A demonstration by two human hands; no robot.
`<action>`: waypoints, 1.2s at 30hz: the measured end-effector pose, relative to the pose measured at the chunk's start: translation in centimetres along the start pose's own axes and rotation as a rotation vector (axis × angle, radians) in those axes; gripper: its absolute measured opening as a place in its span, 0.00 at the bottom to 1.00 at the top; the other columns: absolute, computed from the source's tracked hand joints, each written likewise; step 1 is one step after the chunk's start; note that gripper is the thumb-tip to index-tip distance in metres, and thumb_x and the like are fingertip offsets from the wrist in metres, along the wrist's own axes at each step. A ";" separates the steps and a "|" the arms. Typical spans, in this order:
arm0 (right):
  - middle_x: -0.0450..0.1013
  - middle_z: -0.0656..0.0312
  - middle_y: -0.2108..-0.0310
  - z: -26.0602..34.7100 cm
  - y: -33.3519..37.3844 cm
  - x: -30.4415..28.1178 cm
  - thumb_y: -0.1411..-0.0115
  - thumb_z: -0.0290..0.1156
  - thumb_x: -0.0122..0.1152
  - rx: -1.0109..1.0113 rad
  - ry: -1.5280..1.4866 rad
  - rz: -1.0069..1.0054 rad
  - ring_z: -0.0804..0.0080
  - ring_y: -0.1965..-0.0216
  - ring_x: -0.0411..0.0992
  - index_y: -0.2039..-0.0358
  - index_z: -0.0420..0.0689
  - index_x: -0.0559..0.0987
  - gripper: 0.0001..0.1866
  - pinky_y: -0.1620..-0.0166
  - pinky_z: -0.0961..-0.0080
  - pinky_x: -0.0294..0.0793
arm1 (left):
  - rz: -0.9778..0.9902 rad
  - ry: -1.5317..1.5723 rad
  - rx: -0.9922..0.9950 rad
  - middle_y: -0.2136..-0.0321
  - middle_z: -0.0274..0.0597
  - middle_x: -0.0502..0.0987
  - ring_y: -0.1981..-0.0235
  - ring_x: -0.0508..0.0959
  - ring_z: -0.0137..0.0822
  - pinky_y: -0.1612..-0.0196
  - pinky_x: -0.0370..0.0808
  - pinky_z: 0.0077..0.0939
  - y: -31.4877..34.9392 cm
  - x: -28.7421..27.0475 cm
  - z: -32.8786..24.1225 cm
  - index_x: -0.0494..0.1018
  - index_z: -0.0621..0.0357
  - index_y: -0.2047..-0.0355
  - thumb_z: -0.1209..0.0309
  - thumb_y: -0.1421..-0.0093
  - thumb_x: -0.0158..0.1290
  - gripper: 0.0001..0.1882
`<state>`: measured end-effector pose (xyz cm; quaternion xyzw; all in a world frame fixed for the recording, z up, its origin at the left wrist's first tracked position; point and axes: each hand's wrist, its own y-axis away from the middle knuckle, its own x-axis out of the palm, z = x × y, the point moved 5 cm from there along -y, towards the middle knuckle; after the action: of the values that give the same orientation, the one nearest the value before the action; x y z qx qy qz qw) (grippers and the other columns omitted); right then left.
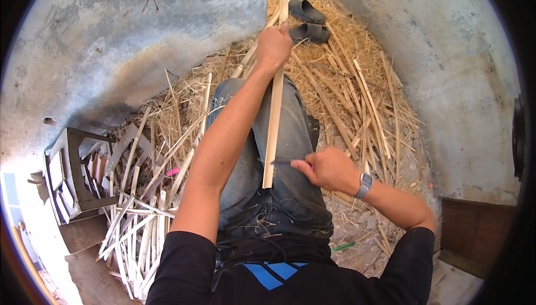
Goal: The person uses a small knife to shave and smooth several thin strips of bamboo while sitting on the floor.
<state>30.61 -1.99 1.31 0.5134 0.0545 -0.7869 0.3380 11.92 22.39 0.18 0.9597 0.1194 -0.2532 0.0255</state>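
Note:
A long pale strip, bamboo or wood, runs lengthwise over my jeans, its near end between my thighs and its far end past the top of the view. My left hand is wrapped round it well beyond my knees. In my closed right hand is a knife with a dark blade, pointing left. The blade's tip reaches the strip a little above its near end; whether it cuts into it I cannot tell. The knife's handle is mostly hidden by my fingers.
Shavings and loose strips cover the floor ahead. Cut strips pile up at my left, beside a tipped frame-like box. Dark sandals lie beyond my knees. Grey walls rise on both sides.

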 end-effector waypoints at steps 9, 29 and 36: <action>0.74 0.46 0.84 2.3 4.4 3.2 0.32 0.63 0.54 -0.045 0.059 0.222 0.42 0.78 0.77 0.78 0.45 0.84 0.34 0.71 0.50 0.78 | -0.021 0.058 0.032 0.88 0.46 0.75 0.86 0.79 0.42 0.75 0.77 0.40 -0.2 0.0 0.4 0.78 0.69 0.77 0.54 0.24 0.44 0.32; 0.76 0.56 0.83 2.7 0.3 0.9 0.49 0.55 0.79 0.035 -0.247 -0.289 0.55 0.80 0.78 0.77 0.40 0.81 0.27 0.73 0.64 0.77 | -0.015 0.073 0.004 0.85 0.47 0.77 0.84 0.79 0.41 0.71 0.77 0.40 0.2 -0.7 0.4 0.78 0.67 0.78 0.53 0.23 0.42 0.33; 0.77 0.55 0.83 2.7 1.5 1.7 0.50 0.51 0.80 -0.058 -0.316 -0.160 0.56 0.81 0.77 0.76 0.41 0.83 0.24 0.73 0.65 0.76 | -0.037 0.073 0.022 0.86 0.52 0.78 0.80 0.82 0.50 0.65 0.78 0.46 0.1 -0.6 0.3 0.80 0.69 0.79 0.54 0.24 0.42 0.34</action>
<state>28.97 -5.10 1.50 0.3675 0.0637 -0.8802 0.2934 11.28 22.08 0.25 0.9662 0.1351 -0.2196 0.0059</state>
